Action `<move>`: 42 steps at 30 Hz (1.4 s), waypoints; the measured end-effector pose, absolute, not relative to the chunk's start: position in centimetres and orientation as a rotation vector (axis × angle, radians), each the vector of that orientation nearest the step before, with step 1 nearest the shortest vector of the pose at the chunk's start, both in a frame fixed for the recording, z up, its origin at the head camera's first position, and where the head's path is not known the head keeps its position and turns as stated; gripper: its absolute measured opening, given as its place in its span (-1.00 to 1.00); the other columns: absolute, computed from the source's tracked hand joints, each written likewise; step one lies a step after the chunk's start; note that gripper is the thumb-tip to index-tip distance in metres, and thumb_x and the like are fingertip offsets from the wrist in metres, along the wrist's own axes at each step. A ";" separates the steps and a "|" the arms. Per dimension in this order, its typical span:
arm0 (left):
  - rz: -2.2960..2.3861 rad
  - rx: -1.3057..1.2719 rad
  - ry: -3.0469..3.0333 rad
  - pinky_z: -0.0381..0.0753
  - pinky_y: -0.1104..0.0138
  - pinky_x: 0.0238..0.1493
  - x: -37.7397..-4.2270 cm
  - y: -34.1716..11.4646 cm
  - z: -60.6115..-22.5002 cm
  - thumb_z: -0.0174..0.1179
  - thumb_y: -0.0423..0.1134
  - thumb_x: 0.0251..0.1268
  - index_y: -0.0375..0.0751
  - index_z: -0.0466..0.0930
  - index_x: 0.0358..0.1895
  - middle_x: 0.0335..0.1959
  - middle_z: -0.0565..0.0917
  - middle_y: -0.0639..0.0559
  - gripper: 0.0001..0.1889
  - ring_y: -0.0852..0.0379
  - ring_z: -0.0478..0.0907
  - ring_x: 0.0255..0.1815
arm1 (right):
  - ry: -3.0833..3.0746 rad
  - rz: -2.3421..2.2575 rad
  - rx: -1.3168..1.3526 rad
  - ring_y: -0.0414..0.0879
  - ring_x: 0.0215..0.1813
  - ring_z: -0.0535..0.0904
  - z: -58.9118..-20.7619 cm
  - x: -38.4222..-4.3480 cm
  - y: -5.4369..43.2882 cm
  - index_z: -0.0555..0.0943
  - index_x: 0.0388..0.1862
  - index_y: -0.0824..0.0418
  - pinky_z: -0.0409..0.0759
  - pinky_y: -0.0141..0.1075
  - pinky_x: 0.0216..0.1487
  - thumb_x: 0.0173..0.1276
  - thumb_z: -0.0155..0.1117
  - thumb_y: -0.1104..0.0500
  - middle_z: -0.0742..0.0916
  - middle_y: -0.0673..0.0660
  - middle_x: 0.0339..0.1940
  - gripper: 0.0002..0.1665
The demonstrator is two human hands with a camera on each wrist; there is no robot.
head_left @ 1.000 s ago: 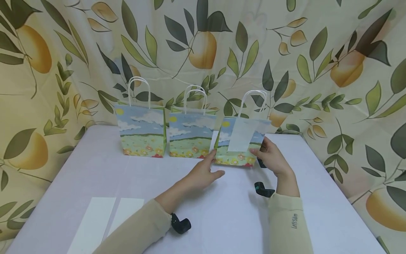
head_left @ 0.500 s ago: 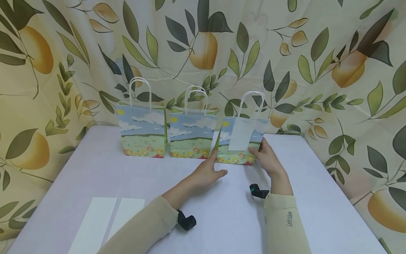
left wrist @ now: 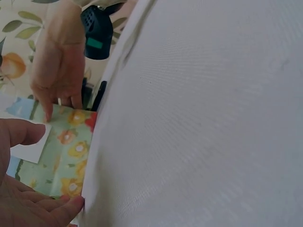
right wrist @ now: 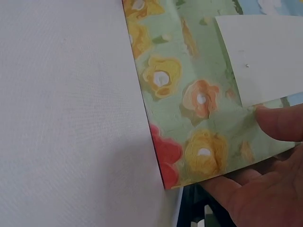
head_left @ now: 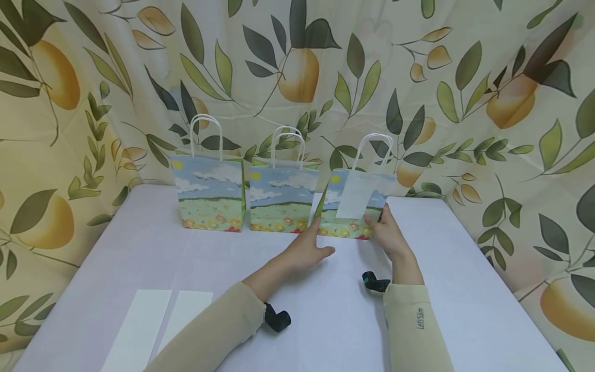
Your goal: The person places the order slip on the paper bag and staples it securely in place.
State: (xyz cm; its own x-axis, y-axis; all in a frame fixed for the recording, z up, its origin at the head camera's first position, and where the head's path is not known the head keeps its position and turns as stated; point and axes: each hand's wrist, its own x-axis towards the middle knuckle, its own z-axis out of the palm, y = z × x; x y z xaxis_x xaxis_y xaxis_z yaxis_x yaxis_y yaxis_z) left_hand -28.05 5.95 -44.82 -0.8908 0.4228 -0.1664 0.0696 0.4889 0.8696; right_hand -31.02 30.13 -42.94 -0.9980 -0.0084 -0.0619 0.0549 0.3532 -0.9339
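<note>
The rightmost paper gift bag, printed with sky, meadow and flowers, stands upright on the table with a blank white card on its front. My right hand holds its right edge, the thumb on the front near the card's lower corner and the fingers round the side. The fingers of my left hand lie straight against the bag's lower left edge, thumb spread away. In the right wrist view, the right thumb rests just beside the card.
Two matching bags, a left one and a middle one, stand in line to the left, white handles up. Two blank white cards, one farther left and one nearer, lie at the front left. A patterned curtain hangs behind the table.
The rightmost bag has shifted slightly back, away from me, with my right hand moving left and my left hand a little right. The other bags and loose cards stay put.
</note>
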 end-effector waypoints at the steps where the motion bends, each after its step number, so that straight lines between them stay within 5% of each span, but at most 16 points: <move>1: 1.367 0.414 2.382 0.22 -0.07 0.61 -28.1 6.0 -44.8 0.24 0.01 0.49 -0.01 -0.29 0.72 0.71 0.08 -0.10 0.00 -0.09 0.13 0.68 | 2.538 -1.753 0.053 0.28 0.66 0.13 -43.0 -31.0 30.1 -0.12 0.72 0.05 0.04 0.25 0.64 0.66 -0.05 0.29 0.28 0.33 0.65 -0.20; 19: 1.274 0.476 2.417 0.25 -0.06 0.60 -26.9 4.7 -44.6 0.25 0.00 0.49 -0.09 -0.12 0.71 0.68 0.20 -0.07 -0.08 -0.10 0.19 0.66 | 2.665 -1.725 0.118 0.36 0.71 -0.03 -40.2 -30.2 30.6 -0.40 0.73 0.05 0.08 0.25 0.63 0.59 0.07 0.31 -0.06 0.31 0.75 0.07; 25: 1.235 0.506 2.455 0.34 -0.08 0.54 -26.3 3.5 -43.9 0.23 0.02 0.50 -0.08 -0.02 0.69 0.64 0.27 -0.07 -0.14 -0.12 0.30 0.60 | 2.773 -1.772 0.236 0.29 0.69 0.11 -38.3 -29.6 30.3 -0.15 0.75 0.03 0.24 0.23 0.58 0.56 0.18 0.22 0.14 0.28 0.71 -0.01; 34: 1.307 0.532 2.453 0.39 -0.05 0.52 -25.7 1.5 -43.5 0.24 -0.06 0.51 -0.06 0.11 0.65 0.58 0.37 -0.03 -0.23 -0.09 0.33 0.59 | 2.853 -1.961 0.472 0.02 0.49 0.43 -35.8 -28.6 29.0 0.27 0.58 0.05 0.51 -0.08 0.44 0.52 0.25 0.22 0.42 0.12 0.51 -0.29; 42: 1.371 0.522 2.506 0.45 -0.03 0.47 -25.0 -0.8 -42.6 0.22 -0.07 0.51 -0.02 0.17 0.62 0.53 0.42 -0.02 -0.29 -0.08 0.38 0.55 | 2.890 -1.991 0.472 -0.14 0.29 0.50 -34.0 -27.6 27.7 0.40 0.44 0.04 0.55 -0.25 0.31 0.54 0.26 0.20 0.53 0.04 0.31 -0.45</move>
State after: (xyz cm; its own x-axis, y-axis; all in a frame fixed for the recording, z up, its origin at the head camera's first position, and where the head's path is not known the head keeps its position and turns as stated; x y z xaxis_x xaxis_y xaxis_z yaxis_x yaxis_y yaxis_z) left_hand -25.05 -0.75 -42.62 -0.9082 0.4170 -0.0361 0.1945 0.4969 0.8457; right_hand -27.62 27.70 -34.01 -0.8871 0.4279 0.1732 -0.0095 0.3581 -0.9336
